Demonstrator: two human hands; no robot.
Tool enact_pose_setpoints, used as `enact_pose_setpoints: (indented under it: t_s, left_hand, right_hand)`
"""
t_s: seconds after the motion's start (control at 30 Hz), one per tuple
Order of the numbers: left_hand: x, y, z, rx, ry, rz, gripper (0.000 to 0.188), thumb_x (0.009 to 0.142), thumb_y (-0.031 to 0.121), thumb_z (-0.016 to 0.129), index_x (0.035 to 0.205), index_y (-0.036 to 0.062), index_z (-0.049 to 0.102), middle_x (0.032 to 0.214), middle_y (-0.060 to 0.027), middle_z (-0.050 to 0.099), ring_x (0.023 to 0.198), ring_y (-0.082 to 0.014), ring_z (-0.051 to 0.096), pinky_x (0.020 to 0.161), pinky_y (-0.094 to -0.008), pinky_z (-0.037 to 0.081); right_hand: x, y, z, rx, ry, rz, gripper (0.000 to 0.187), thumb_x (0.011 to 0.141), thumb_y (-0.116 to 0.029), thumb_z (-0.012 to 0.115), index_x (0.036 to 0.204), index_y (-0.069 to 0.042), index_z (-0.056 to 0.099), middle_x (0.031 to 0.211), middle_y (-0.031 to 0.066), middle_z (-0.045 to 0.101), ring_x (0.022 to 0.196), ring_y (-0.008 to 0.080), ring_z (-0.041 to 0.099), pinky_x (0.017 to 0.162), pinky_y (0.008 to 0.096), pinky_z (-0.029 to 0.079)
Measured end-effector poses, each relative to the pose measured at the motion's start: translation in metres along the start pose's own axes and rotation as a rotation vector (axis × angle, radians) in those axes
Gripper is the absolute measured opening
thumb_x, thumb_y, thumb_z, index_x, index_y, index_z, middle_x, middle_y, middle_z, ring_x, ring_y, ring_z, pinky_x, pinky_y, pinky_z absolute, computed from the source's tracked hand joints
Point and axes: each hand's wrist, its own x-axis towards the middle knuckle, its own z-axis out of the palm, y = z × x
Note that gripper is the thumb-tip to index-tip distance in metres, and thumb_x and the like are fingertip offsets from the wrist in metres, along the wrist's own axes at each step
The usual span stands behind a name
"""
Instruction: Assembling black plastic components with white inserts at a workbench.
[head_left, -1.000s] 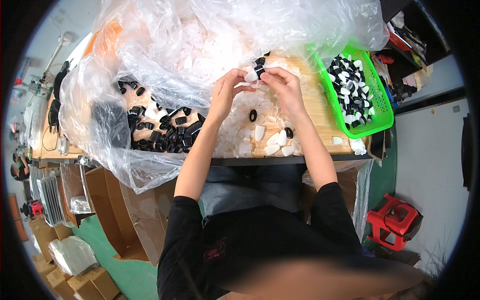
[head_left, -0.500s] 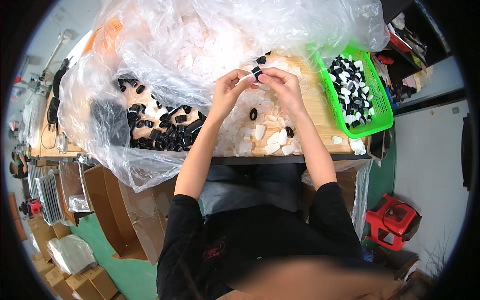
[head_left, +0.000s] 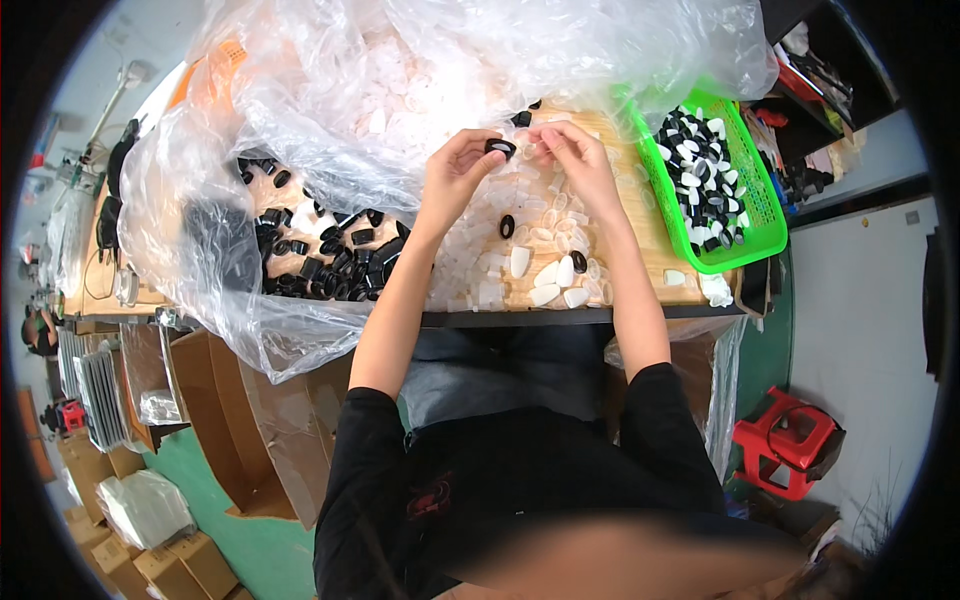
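My left hand (head_left: 452,182) pinches a black oval cap-like piece (head_left: 500,148) with a pale centre, above the table. Just to its right, my right hand (head_left: 584,170) has its thumb and fingers drawn together over clear plastic pieces; what is between them, if anything, is too small to tell. Below the hands lie a black oval ring (head_left: 507,227), several white oval pieces (head_left: 546,276) and many translucent rings (head_left: 548,236). Left of my left forearm, black ring-shaped pieces (head_left: 345,275) are heaped partly under clear plastic sheeting (head_left: 180,190).
A green basket (head_left: 712,262) of mixed black and white pieces stands at the right. Translucent pieces (head_left: 400,85) pile up at the back inside plastic. An open cardboard box (head_left: 215,410) sits below the table at the left, and a red stool (head_left: 787,443) at the lower right.
My hands have drawn apart. The black piece, held between both hands before, is now in my left hand only and is turned with its pale centre showing.
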Motion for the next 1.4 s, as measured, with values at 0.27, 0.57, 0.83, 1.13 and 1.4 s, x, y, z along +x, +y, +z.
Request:
enact_pose_setpoints:
  t_s: [0.27, 0.57, 0.83, 1.13, 1.4]
  left_hand:
    - [-0.002, 0.003, -0.002, 0.478, 0.115, 0.190, 0.027, 0.082, 0.005, 0.073, 0.108, 0.0003, 0.067, 0.105, -0.0094, 0.071, 0.096, -0.0176, 0.067, 0.086, -0.0292, 0.051]
    - [0.000, 0.003, -0.002, 0.583, 0.145, 0.367, 0.028, 0.078, 0.005, 0.076, 0.105, 0.0049, 0.069, 0.101, -0.0108, 0.071, 0.094, -0.0248, 0.067, 0.083, -0.0321, 0.051]
    - [-0.003, 0.001, -0.002, 0.643, 0.111, 0.325, 0.029, 0.079, 0.008, 0.076, 0.107, 0.0039, 0.069, 0.100, -0.0088, 0.071, 0.092, -0.0197, 0.067, 0.084, -0.0299, 0.050]
    - [-0.006, 0.000, 0.005, 0.604, -0.009, 0.295, 0.031, 0.078, 0.009, 0.078, 0.107, 0.0023, 0.069, 0.100, -0.0100, 0.071, 0.091, -0.0193, 0.066, 0.082, -0.0310, 0.051]
    - [-0.006, 0.003, 0.006, 0.411, 0.056, 0.190, 0.029, 0.079, 0.007, 0.078, 0.106, 0.0002, 0.069, 0.101, -0.0080, 0.071, 0.097, -0.0148, 0.064, 0.090, -0.0296, 0.047]
  right_hand:
    - [0.000, 0.030, 0.009, -0.896, -0.107, -0.483, 0.016, 0.078, -0.002, 0.063, 0.092, -0.006, 0.070, 0.091, 0.0083, 0.068, 0.092, 0.0247, 0.062, 0.080, 0.0347, 0.051]
    - [0.002, 0.022, 0.014, -0.824, 0.016, -0.507, 0.019, 0.079, 0.001, 0.062, 0.095, -0.005, 0.070, 0.095, 0.0077, 0.067, 0.092, 0.0261, 0.063, 0.080, 0.0356, 0.052]
    - [-0.006, -0.006, 0.015, -0.411, 0.190, -0.472, 0.023, 0.088, 0.004, 0.060, 0.109, -0.004, 0.065, 0.097, 0.0095, 0.067, 0.086, 0.0195, 0.068, 0.073, 0.0305, 0.054]
    - [-0.007, 0.005, 0.022, -0.634, 0.136, -0.830, 0.035, 0.082, 0.004, 0.069, 0.114, -0.005, 0.060, 0.102, 0.0097, 0.068, 0.086, 0.0238, 0.069, 0.072, 0.0295, 0.057]
    - [-0.010, -0.011, 0.027, -0.313, 0.161, -0.672, 0.021, 0.086, -0.003, 0.065, 0.106, -0.004, 0.063, 0.115, 0.0140, 0.064, 0.105, 0.0266, 0.064, 0.088, 0.0366, 0.053]
